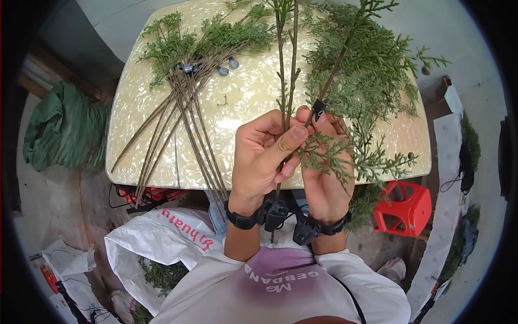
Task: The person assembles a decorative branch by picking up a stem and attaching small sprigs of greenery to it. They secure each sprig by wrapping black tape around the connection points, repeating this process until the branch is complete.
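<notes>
Above the near edge of the table, my left hand (263, 154) closes round thin brown evergreen stems (290, 89) that stand nearly upright. My right hand (326, 175), palm turned up, grips a leafy evergreen branch (339, 65) leaning away to the right. A small black piece (319, 106) with a white mark wraps that branch just above the fingers. The fingertips of both hands meet round the stems, so the exact contact is partly hidden. Green side sprigs (326, 154) hang across my right palm. Each wrist carries a black strap with a small camera.
On the cream table (248, 127), a bundle of long-stemmed sprigs (189, 92) lies left, beside small dark round pieces (233, 63). Loose greenery (350, 70) heaps up at the right. A red stool (404, 208), a green sack (62, 127) and a white sack (135, 243) stand on the floor.
</notes>
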`<state>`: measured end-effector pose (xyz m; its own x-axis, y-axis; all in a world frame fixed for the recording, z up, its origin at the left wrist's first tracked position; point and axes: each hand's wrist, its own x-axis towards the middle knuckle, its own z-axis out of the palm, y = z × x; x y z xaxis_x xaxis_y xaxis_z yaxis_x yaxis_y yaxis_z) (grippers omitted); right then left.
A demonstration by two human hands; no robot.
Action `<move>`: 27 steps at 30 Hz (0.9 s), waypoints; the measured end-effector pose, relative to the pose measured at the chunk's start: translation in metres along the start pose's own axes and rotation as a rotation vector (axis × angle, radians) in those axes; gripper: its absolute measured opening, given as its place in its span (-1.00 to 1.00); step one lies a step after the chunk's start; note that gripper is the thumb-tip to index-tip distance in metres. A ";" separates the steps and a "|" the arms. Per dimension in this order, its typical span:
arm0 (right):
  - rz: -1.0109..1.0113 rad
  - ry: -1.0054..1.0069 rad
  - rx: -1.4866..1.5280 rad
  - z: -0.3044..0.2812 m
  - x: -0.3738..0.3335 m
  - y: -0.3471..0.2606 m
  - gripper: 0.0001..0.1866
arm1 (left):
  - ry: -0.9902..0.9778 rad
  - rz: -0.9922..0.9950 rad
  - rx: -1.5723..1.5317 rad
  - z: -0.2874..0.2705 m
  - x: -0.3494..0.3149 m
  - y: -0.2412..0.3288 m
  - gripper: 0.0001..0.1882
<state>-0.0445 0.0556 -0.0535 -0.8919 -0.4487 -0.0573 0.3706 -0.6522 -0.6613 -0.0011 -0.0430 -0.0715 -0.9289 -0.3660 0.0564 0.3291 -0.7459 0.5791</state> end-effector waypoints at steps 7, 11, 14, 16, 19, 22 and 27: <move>-0.069 -0.013 -0.066 -0.009 0.007 0.011 -0.75 | 0.124 0.075 0.112 0.005 0.002 0.001 -0.84; 0.023 -0.093 -0.230 -0.018 0.022 -0.003 -0.68 | 0.159 0.144 0.140 0.005 0.002 0.010 -0.87; 0.151 -0.197 -0.377 -0.029 0.022 -0.032 -0.64 | 0.161 0.188 0.174 0.002 -0.002 0.014 -0.88; 0.336 -0.183 -0.423 -0.055 0.022 -0.048 -0.61 | 0.164 0.249 0.230 0.003 -0.001 0.013 -0.83; 0.341 -0.107 -0.672 -0.077 0.017 -0.055 -0.59 | 0.201 0.269 0.228 0.009 -0.005 0.020 -0.77; 0.009 0.008 -1.229 -0.086 0.022 -0.062 -0.65 | 0.202 0.284 0.212 0.004 -0.007 0.024 -0.73; -0.465 -0.247 -1.742 -0.075 0.062 -0.063 -0.81 | 0.258 0.330 0.078 0.006 -0.012 0.032 -0.72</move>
<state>-0.1427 0.1146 -0.0715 -0.7171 -0.6129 0.3319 -0.6778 0.5023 -0.5369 0.0191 -0.0594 -0.0486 -0.6997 -0.7127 0.0499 0.5787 -0.5245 0.6245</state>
